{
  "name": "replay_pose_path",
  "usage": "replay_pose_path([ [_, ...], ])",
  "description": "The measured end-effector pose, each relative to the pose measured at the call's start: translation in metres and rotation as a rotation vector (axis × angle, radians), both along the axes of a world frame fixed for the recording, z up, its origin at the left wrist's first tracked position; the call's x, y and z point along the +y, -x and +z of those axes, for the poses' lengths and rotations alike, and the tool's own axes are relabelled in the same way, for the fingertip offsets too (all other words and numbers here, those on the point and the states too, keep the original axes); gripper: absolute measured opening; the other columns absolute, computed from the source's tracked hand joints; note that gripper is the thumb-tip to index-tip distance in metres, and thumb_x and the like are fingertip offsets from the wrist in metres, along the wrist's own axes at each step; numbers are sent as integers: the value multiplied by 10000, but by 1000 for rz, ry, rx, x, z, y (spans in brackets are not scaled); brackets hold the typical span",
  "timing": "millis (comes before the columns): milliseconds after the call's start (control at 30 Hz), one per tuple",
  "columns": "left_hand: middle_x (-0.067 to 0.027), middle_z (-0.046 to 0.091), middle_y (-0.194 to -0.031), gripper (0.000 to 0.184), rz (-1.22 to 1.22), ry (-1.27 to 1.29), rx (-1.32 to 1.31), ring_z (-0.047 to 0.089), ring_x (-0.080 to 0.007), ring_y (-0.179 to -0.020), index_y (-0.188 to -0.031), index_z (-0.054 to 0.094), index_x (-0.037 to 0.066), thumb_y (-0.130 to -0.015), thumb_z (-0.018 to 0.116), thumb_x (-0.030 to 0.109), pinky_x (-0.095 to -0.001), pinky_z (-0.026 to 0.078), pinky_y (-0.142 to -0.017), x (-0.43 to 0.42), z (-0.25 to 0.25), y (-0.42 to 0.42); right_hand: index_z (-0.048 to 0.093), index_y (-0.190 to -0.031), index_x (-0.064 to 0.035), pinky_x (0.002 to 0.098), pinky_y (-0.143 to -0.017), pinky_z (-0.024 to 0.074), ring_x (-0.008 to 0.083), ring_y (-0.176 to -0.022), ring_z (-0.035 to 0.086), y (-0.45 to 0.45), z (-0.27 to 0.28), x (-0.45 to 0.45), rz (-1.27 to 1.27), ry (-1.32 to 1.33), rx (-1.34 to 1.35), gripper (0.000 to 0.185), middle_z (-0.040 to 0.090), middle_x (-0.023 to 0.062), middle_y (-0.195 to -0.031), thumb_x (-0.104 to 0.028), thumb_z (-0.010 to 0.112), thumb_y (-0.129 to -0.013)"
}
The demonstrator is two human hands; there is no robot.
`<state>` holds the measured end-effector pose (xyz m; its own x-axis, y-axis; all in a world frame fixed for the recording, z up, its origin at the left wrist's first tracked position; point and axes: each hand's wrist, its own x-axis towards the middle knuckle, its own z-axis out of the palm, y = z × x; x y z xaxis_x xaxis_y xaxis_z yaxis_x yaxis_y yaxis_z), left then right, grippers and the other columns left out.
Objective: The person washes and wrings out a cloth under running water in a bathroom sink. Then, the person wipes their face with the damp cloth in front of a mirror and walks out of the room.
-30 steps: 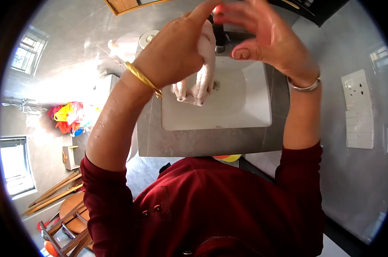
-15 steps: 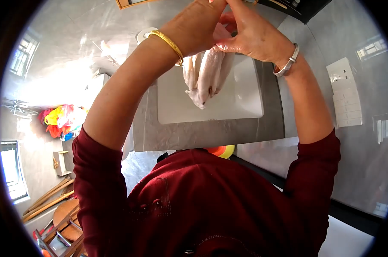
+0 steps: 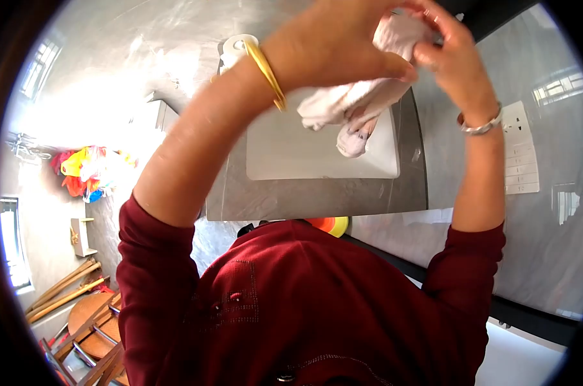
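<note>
A wet-looking pale white cloth (image 3: 375, 100) is bunched between my two hands above a white sink (image 3: 291, 161). Its two loose ends dangle over the basin; what kind of cloth piece it is, I cannot tell. My left hand (image 3: 352, 45), with a gold bracelet on the wrist, is closed on the cloth from the left, thumb pointing right. The left fingers are mostly hidden and blurred. On the other side my right hand (image 3: 455, 61), with a silver bracelet, curls its fingers and thumb around the upper bunched part.
Grey countertop (image 3: 317, 202) surrounds the sink. A white roll (image 3: 241, 45) stands at the sink's far left. Colourful plastic bags (image 3: 89, 170) hang at the left, above wooden poles (image 3: 63, 289) and a wooden chair (image 3: 89, 344). A white socket strip (image 3: 520, 148) is on the right wall.
Both hands have moved right, the right one slightly lower and farther out. The cloth has swung from hanging straight to slanting, its ends spread apart and lifted.
</note>
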<state>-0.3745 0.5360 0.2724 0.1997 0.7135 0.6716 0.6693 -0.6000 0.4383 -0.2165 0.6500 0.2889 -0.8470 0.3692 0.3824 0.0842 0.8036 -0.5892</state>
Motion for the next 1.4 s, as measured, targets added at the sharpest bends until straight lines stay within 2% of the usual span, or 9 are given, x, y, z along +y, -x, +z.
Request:
replay_pose_path([
  [167,-91,559,-1025,418,552,-224,-32,529,-255,-997,-1090,588,119,-688,701,104,-363,428,-845,-14,-79,29,615,-1010,-116,320,-812,385,277,-786,538,-11,-133,30,-170,-208,-233,368,639,89,-916,-79,519,-657],
  [267,-79,558,-1047,332,421,497,-596,542,-214,-1001,-1054,587,60,-758,681,177,-332,452,-815,-37,-123,55,628,-855,-73,331,-727,463,254,-749,592,-22,-183,31,-274,49,-363,245,637,109,-845,-61,514,-637],
  [467,-233,432,-1204,658,101,1122,-1612,478,-349,-1087,-1283,293,-10,-822,629,318,-503,442,-889,-47,-216,38,578,-857,-11,249,-676,447,118,-718,533,-15,-100,23,-183,463,61,267,570,25,-787,41,426,-643],
  [600,-293,26,-1400,859,46,1265,-2132,133,-494,-1281,-1373,31,23,-836,569,424,-612,356,-926,-22,-247,12,559,-867,-2,246,-678,422,121,-745,500,-15,-24,-2,-67,377,0,336,522,21,-771,86,381,-597],
  [800,-244,55,-1431,831,-169,1239,-2431,163,-447,-1296,-1396,83,84,-837,463,567,-647,315,-921,0,-267,3,543,-768,-10,286,-751,388,231,-862,480,-11,6,-56,316,0,6,351,502,69,-797,61,377,-467],
  [900,-193,413,-1285,815,-727,1013,-2408,420,-344,-1177,-1262,383,49,-773,386,701,-551,357,-946,10,-297,3,552,-807,-8,278,-775,389,222,-874,486,-22,-4,-67,376,102,4,370,513,99,-864,68,387,-485],
  [1100,-73,574,-872,399,-801,657,-2359,567,-182,-780,-949,541,52,-850,521,438,-301,486,-702,8,-319,11,470,-1133,-9,289,-826,431,162,-982,507,-73,-61,-28,-169,909,26,395,522,79,-1040,12,487,-739],
  [1200,-24,519,-672,388,-352,594,-2538,513,-165,-607,-741,504,95,-822,558,471,-374,481,-698,-2,-284,21,543,-995,-46,362,-719,488,203,-934,551,-111,-134,37,-485,1322,329,186,583,68,-1010,-108,592,-827],
  [1400,-55,537,-655,274,-465,667,-2258,527,-207,-624,-712,520,78,-870,544,301,-426,458,-826,14,-285,11,576,-906,-56,324,-614,457,191,-846,543,-81,-174,79,-597,1777,669,127,601,58,-951,-69,616,-786],
])
